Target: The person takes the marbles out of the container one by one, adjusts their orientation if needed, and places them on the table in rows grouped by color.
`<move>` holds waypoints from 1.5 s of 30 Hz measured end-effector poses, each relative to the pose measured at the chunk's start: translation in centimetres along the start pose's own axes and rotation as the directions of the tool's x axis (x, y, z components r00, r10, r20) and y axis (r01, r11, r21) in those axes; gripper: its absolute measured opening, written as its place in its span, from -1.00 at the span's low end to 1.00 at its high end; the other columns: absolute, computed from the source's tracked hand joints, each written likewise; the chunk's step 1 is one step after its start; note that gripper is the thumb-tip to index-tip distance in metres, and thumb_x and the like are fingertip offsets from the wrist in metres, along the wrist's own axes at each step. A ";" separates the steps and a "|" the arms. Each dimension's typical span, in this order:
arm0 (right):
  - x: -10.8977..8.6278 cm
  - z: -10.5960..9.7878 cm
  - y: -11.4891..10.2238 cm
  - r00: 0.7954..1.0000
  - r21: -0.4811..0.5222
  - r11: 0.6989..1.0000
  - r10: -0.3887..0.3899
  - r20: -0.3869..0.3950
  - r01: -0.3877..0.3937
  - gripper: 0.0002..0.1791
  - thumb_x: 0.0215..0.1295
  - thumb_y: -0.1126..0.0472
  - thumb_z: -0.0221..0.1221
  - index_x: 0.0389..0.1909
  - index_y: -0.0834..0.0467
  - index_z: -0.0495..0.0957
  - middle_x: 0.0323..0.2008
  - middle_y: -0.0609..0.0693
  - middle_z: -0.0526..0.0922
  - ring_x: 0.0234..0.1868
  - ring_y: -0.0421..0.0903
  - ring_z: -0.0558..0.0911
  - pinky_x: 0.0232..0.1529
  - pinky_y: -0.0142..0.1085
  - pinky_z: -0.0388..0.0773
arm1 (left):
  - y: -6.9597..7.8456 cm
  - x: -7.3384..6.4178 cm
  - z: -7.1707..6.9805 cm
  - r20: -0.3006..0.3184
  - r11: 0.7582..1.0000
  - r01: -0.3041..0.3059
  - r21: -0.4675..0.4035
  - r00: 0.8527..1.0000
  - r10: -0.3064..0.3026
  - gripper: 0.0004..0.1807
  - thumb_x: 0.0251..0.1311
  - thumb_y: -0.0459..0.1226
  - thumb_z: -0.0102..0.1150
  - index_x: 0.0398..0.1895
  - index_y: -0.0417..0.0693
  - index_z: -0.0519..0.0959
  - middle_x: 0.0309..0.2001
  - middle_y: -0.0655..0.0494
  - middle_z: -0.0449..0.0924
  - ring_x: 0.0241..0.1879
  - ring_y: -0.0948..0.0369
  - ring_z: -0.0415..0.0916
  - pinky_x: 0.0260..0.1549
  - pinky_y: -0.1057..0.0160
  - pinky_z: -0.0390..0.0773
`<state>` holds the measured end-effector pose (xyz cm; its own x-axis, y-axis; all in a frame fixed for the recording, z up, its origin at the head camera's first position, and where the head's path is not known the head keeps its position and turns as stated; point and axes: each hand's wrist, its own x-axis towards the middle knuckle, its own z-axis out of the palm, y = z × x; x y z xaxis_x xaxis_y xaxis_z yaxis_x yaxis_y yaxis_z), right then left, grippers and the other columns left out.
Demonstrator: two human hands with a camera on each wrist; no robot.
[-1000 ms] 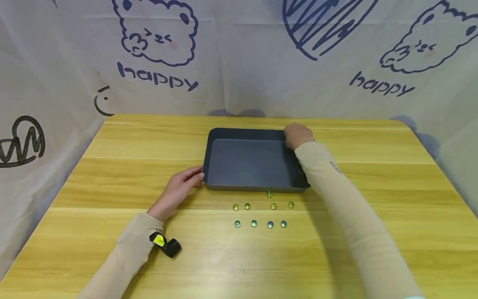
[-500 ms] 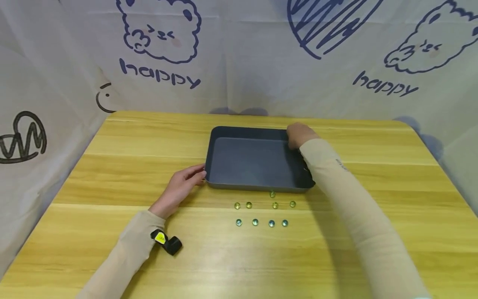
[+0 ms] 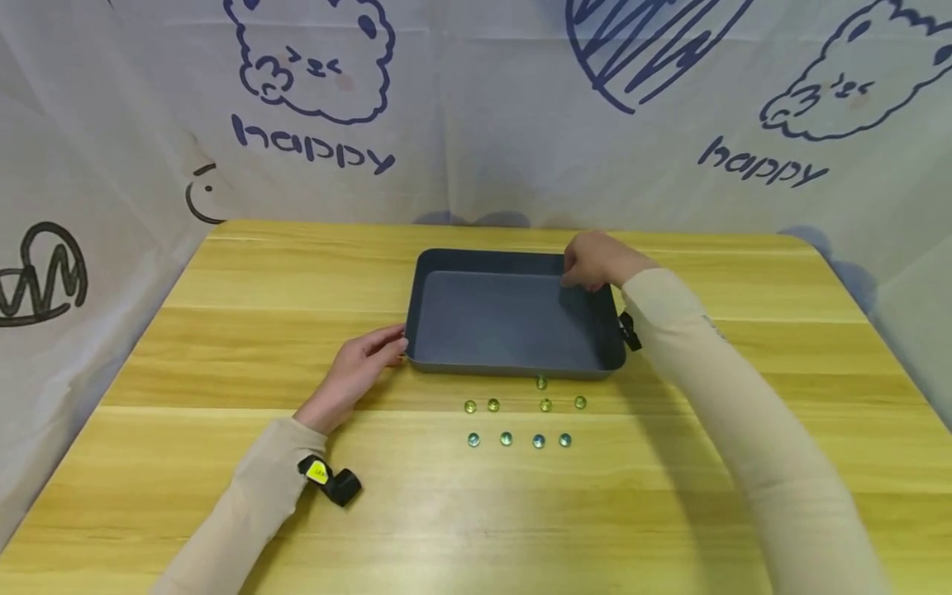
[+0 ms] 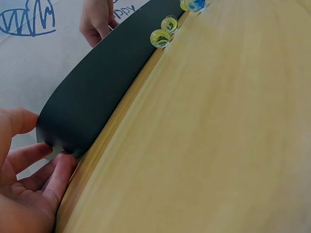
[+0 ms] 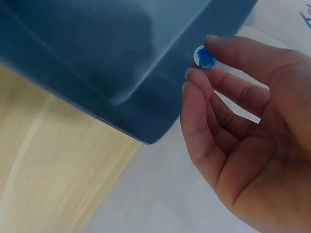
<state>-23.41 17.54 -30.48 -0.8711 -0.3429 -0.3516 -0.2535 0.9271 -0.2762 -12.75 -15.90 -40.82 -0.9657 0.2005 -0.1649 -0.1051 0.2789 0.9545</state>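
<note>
A dark grey rectangular tray [image 3: 483, 318] lies on the wooden table. My left hand [image 3: 357, 370] touches its near left corner from outside, and in the left wrist view the fingertips rest against the tray's wall [image 4: 92, 92]. Over the far right corner, my right hand [image 3: 601, 260] pinches a clear marble [image 5: 204, 57] with a blue core between thumb and fingers, as the right wrist view shows. In front of the tray lie several yellow-green marbles [image 3: 546, 405], one of them close to the front wall. Nearer to me several bluish marbles [image 3: 539, 441] form a row.
A white cloth [image 3: 476, 132] with blue drawings hangs behind the table [image 3: 416, 529] and along its sides. A black wrist camera [image 3: 342, 487] sits on my left sleeve, just over the tabletop. My right forearm [image 3: 744, 421] reaches past the tray's right side.
My right wrist has swung to the right and the hand has turned, with its fingertips now over the tray's inside far right corner. The left hand stays at the near left corner.
</note>
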 end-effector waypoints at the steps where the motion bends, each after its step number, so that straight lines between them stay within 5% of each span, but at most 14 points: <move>1: -0.2 -0.1 0.0 1.000 0.013 1.000 -0.011 -0.001 0.011 -0.79 0.35 0.27 0.16 -0.19 0.35 0.63 -0.29 0.21 0.65 -0.41 0.03 0.64 -0.32 -0.16 0.61 | 0.0 0.0 0.0 0.002 1.000 -0.002 0.000 1.000 0.002 -0.46 0.44 -0.15 0.00 0.39 -0.20 0.31 0.28 -0.15 0.39 0.07 0.00 0.46 0.13 0.09 0.40; 8: -2.5 -0.9 0.4 0.992 0.088 0.989 -0.112 -0.065 0.118 -0.74 0.37 0.23 0.15 -0.08 0.35 0.58 -0.21 0.21 0.65 -0.34 0.11 0.65 -0.29 -0.12 0.61 | 0.1 0.1 0.0 0.003 1.000 -0.002 0.006 1.000 0.002 -0.46 0.44 -0.12 0.00 0.39 -0.17 0.32 0.28 -0.14 0.39 0.08 -0.01 0.45 0.15 0.06 0.38; 20: -8.5 0.2 0.1 0.947 0.164 0.956 -0.198 -0.251 0.244 -0.72 0.37 0.15 0.19 -0.04 0.24 0.63 -0.29 0.02 0.65 -0.36 -0.07 0.53 -0.33 -0.17 0.50 | 0.1 0.0 -0.1 -0.001 1.000 0.012 -0.002 1.000 -0.012 -0.47 0.44 -0.14 0.00 0.39 -0.17 0.32 0.28 -0.14 0.38 0.08 -0.01 0.45 0.15 0.08 0.38; 27: -11.7 2.3 0.2 0.917 0.266 0.919 -0.187 -0.353 0.290 -0.73 0.37 0.12 0.20 -0.02 0.18 0.63 -0.28 -0.01 0.62 -0.31 -0.08 0.53 -0.30 -0.27 0.52 | 0.0 0.1 -0.1 0.004 1.000 0.015 -0.008 1.000 -0.015 -0.46 0.44 -0.14 0.01 0.39 -0.17 0.32 0.29 -0.14 0.38 0.08 -0.01 0.45 0.14 0.08 0.39; 35: -14.4 5.5 0.1 0.877 0.368 0.845 -0.215 -0.430 0.388 -0.81 0.31 0.25 0.24 -0.08 0.13 0.66 -0.33 -0.05 0.59 -0.37 -0.12 0.53 -0.38 -0.35 0.52 | -0.1 0.0 -0.1 0.002 1.000 0.010 -0.011 1.000 -0.010 -0.46 0.43 -0.15 0.01 0.39 -0.18 0.32 0.28 -0.15 0.38 0.08 -0.01 0.45 0.14 0.08 0.39; 45: -15.8 8.6 1.1 0.880 0.440 0.792 -0.243 -0.408 0.423 -0.85 0.25 0.33 0.27 -0.17 0.17 0.69 -0.37 -0.08 0.59 -0.39 -0.15 0.53 -0.42 -0.35 0.52 | 0.0 0.1 -0.1 0.000 1.000 0.016 -0.009 1.000 -0.016 -0.47 0.43 -0.13 0.01 0.39 -0.17 0.32 0.28 -0.13 0.39 0.07 0.00 0.46 0.14 0.08 0.39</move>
<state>-6.34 22.68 -32.90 -0.8765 -0.4655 0.1228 -0.3844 0.5229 -0.7608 -12.88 -15.95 -40.81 -0.9638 0.1961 -0.1806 -0.1231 0.2734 0.9540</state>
